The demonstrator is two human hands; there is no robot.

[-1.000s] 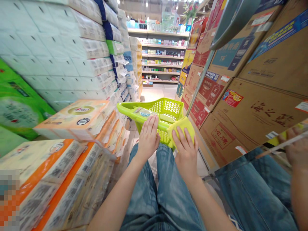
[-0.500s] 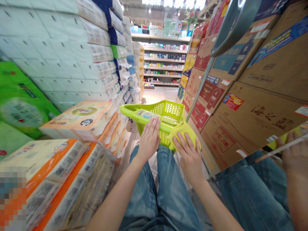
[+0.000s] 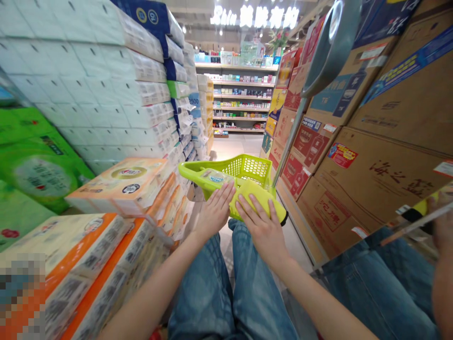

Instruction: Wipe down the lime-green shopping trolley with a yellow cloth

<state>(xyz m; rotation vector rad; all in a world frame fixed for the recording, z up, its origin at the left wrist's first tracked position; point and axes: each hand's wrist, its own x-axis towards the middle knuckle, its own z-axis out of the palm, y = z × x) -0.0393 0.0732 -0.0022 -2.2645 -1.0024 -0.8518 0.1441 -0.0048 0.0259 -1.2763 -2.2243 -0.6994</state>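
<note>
Green cart handle bar [image 3: 226, 186] runs left-right straight ahead. Left hand [image 3: 214, 210] rests flat, fingers extended, at its middle; right hand [image 3: 260, 224] lies open on the yellow cloth [image 3: 256, 198] covering its right end.

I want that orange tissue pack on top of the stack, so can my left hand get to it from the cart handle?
Probably yes. The left hand rests on the cart handle, and the orange tissue pack lies just to its left on top of the stack, with nothing between them.
</note>
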